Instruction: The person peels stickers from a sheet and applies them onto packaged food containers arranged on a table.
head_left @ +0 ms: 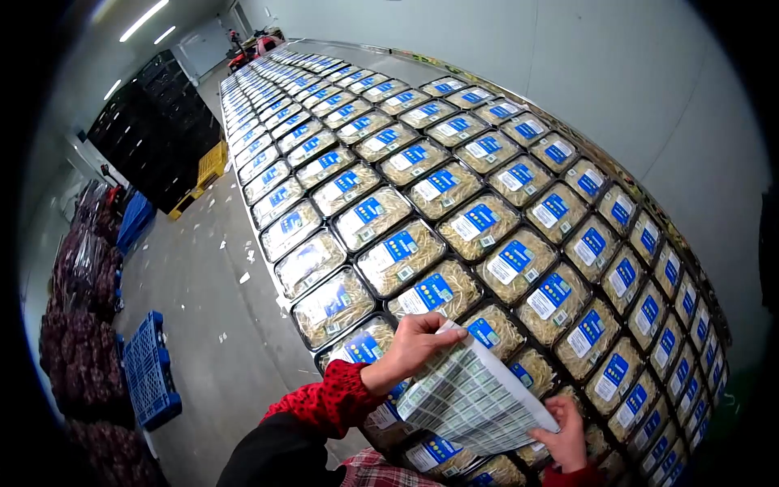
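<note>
A sheet of small green-and-white stickers is stretched between my two hands, tilted over the packed trays. My left hand pinches its upper edge between thumb and fingers. Its right end is gripped by my right hand, low in the view. Beneath and around the sheet lie black trays of what look like bean sprouts, sealed in clear film. Each bears a blue-and-white label, and many also show a small greenish sticker. The sheet hides several trays below it.
Rows of trays cover the long table, whose left edge borders the floor. A blue pallet and dark red net sacks are at left. Black crates stack behind, near a yellow pallet. A pale wall runs along the right.
</note>
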`<state>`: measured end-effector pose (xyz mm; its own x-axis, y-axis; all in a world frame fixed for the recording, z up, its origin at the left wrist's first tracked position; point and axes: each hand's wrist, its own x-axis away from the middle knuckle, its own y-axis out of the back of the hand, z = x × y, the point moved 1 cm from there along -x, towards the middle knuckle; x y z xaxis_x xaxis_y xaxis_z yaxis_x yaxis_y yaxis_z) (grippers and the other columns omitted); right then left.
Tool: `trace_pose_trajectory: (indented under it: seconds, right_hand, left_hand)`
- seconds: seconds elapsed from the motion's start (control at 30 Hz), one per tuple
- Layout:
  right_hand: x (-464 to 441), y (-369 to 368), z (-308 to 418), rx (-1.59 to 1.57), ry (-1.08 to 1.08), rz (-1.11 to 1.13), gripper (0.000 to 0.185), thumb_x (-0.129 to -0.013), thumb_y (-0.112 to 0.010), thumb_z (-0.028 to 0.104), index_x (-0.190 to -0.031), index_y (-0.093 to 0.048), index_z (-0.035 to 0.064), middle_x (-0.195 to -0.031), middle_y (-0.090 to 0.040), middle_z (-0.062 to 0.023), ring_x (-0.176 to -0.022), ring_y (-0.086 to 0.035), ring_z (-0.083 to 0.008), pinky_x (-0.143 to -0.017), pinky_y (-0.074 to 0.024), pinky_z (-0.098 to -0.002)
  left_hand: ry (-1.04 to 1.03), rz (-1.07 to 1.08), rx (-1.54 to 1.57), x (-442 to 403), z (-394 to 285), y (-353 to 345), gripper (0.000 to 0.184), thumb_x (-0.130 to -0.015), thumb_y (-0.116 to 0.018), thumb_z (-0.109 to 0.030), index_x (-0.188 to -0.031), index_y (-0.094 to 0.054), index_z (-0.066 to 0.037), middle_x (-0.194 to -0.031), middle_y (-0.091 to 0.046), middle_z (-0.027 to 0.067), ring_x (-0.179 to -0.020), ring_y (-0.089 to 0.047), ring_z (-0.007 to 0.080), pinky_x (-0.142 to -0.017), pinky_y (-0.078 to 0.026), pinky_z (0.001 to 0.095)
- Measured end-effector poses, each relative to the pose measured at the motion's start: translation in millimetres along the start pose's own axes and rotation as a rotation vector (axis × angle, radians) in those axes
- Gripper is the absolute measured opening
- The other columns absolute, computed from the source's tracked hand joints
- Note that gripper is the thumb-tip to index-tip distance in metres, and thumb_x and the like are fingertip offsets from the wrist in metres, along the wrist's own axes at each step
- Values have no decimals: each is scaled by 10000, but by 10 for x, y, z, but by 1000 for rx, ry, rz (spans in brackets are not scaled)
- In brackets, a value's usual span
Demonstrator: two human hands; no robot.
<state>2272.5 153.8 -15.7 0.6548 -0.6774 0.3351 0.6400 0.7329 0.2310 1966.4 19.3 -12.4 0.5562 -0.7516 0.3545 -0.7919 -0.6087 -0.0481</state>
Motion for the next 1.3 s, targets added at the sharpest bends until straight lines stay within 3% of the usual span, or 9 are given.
trace_pose_trajectory:
  seconds: [0.17,0.23,0.33,0.4,0.67,0.8,0.9,1.03,1.3]
  right_hand:
    - [6,361,-63,18,-27,-133,127,-729,-655,61,-794,-600,-32,-688,-610,-70,-644,-567,-111,-576,-465,-278]
    - [99,427,-147,201,26,-123,235,-781,-625,187,-774,-614,-47,-629,-550,-76,-592,-478,-121,-542,-374,-326]
    - [311,406,19,293,16,-67,176,-832,-626,140,-878,-633,-29,-757,-600,-97,-748,-549,-142,-671,-434,-317]
    - [242,283,44,-309,44,3,190,-779,-689,-5,-940,-588,-14,-855,-593,-44,-832,-566,-105,-745,-469,-268]
    - [205,305,-17,18,-30,73,166,-848,-677,119,-798,-587,-11,-682,-530,1,-683,-486,-44,-607,-399,-223]
    - [181,258,13,6,183,-36,298,-874,-664,208,-721,-530,-10,-580,-403,11,-571,-361,-78,-519,-330,-309]
    - [218,377,48,288,5,240,261,-825,-705,209,-795,-577,-16,-690,-527,-31,-646,-488,-110,-559,-407,-298]
    - [103,275,237,263,231,77,245,-814,-699,240,-914,-683,17,-850,-672,-95,-744,-645,-174,-669,-511,-313]
    - [46,30,358,596,321,33,63,-794,-667,157,-774,-664,97,-766,-650,-36,-694,-644,-207,-644,-521,-352]
  left_hand:
    - [-169,195,-70,61,-12,46,198,-802,-748,-196,-836,-699,-7,-737,-660,12,-669,-562,53,-621,-465,234]
    - [-127,160,-214,114,116,66,193,-792,-743,-173,-871,-699,-3,-757,-668,18,-673,-578,70,-631,-477,241]
    - [62,29,-86,213,213,13,133,-806,-705,-135,-875,-698,-22,-701,-637,-9,-597,-560,67,-536,-437,224]
    - [-6,30,-61,356,51,-52,84,-832,-659,-89,-873,-687,-21,-716,-634,-17,-590,-546,48,-514,-407,202]
    - [-182,47,4,171,101,126,91,-803,-639,11,-885,-678,14,-791,-669,16,-687,-587,65,-651,-461,208]
    - [-268,35,8,188,16,113,72,-809,-634,29,-870,-670,20,-778,-663,13,-675,-577,60,-628,-454,199]
    - [-346,27,-84,218,-4,156,75,-807,-638,29,-874,-670,19,-765,-651,3,-659,-563,51,-611,-446,195]
    - [-291,17,-108,255,-62,40,55,-795,-645,18,-843,-672,19,-725,-643,-7,-624,-549,45,-580,-426,186]
    - [-188,44,-201,202,-28,-22,49,-806,-656,1,-840,-675,30,-732,-657,8,-633,-560,51,-579,-434,193]
